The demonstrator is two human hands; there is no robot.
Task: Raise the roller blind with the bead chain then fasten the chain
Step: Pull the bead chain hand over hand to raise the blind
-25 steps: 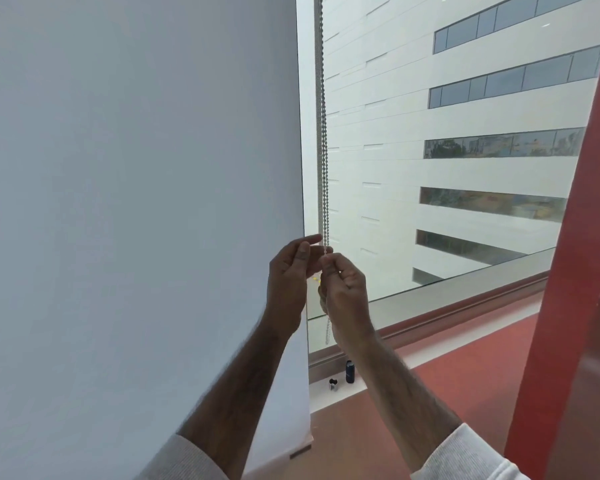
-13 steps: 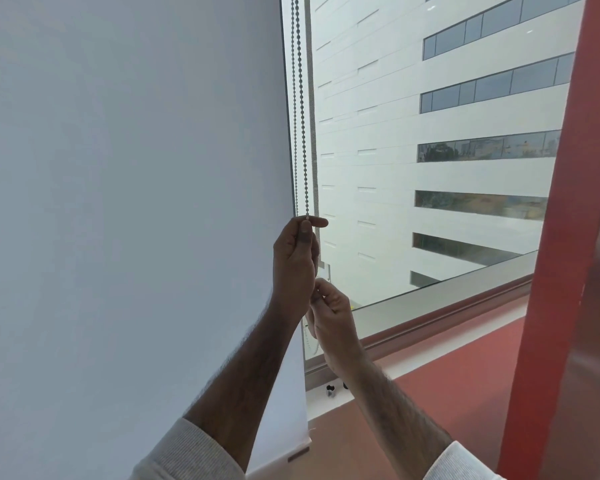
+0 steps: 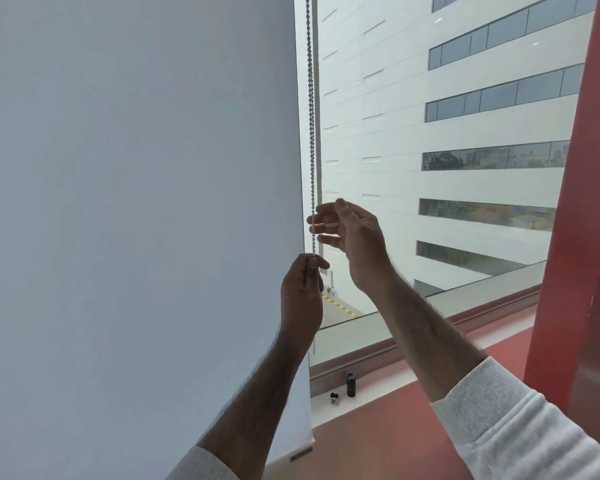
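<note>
The pale grey fabric roller blind [image 3: 136, 202] fills your left and hangs low. Along its right edge the silver metal bead chain [image 3: 311, 133] runs straight up and down. Your left hand [image 3: 302, 292] pinches the chain from below. Your right hand [image 3: 357, 240] is spread and holding nothing just above, likeliest to take the next grip.

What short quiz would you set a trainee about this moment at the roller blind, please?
1. True or false: the left hand pinches the bead chain.
2. The right hand is: A) above the left, fingers open; B) below it, fisted; C) out of view.
3. Name the taller item standing on the ledge under the chain.
Key: 1 true; 2 A; 3 a small dark bottle.
</note>
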